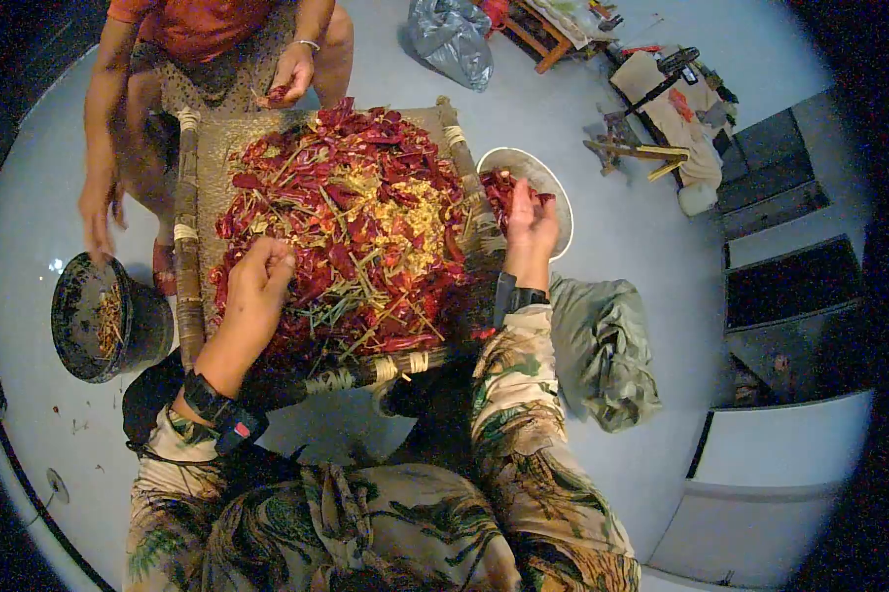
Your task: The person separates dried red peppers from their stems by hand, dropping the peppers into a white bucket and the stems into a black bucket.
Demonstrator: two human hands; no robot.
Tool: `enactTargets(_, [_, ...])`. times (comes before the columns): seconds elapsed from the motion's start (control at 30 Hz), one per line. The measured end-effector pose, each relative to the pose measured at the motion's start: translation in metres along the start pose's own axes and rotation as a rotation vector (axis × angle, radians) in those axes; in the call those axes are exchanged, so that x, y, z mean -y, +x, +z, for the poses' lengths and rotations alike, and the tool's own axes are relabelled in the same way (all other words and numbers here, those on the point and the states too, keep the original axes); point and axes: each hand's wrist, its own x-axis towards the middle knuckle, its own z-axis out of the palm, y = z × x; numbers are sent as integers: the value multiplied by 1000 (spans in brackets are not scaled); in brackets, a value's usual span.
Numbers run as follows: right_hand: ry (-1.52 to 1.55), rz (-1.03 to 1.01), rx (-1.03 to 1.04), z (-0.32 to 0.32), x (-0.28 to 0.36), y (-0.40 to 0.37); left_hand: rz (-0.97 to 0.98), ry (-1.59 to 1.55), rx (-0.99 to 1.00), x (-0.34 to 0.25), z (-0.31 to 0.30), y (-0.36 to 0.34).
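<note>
Camo lap (365,533) at bottom of frame, both forearms reaching up from it. Left hand (257,281) is clenched in a fist on the lower-left part of the chilies (346,217); whatever is inside the fist is hidden. Right hand (531,225), centre right, grasps a few chilies just over the plate (548,178), which sits touching the right edge of the tray (186,257).

Chilies fill the tray at frame centre: dried, dark red, wrinkled, mixed with green-yellow stems and a yellow patch of seeds in the middle. A small red heap is already on the plate.

Risks, as I judge them: pile is heaped to the rim, so a sweep of either hand could push pods onto the floor. Plate is shallow and at the tray's edge, so a knock could tip it. Loose seeds and dust could get on bare skin and sting.

Co-worker at upper left: one hand (291,74) pinches a chili, the other hand (97,212) hangs above the bucket (148,326) of stems.
</note>
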Motion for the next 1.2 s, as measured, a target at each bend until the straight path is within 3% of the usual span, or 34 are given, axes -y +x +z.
enactTargets(0.1, [-170,-153,-218,40,-1,-29,25,12,6,0,-2,-1])
enactTargets(0.23, [-235,-39,-113,24,-6,-19,10,0,-10,-2,-3,-2])
enactTargets(0.43, [-1297,263,417,73,-102,-110,-149,-142,-5,-4,-4,0])
enactTargets(0.47, [-1489,186,606,65,-116,-120,-20,-114,-69,-3,-3,1])
enactTargets(0.5, [-1672,98,801,59,-128,-130,-66,-98,-37,-4,-4,1])
enactTargets(0.57, [-1959,-186,993,60,-143,-159,-153,-69,30,-7,-8,2])
enactTargets(0.6, [-2013,-169,1010,62,-148,-169,-100,-57,16,-5,-8,2])
enactTargets(0.63, [-2117,-362,1105,53,-153,-170,-47,-46,2,-2,-6,3])
enactTargets(0.7, [-2251,-459,1136,52,-156,-175,36,-46,-34,1,-5,2])
enactTargets(1.0, [-2357,-502,1187,37,-157,-165,62,-52,-24,5,-2,2])
enactTargets(1.2, [-1831,-213,948,58,-146,-170,99,-66,-64,9,0,2])
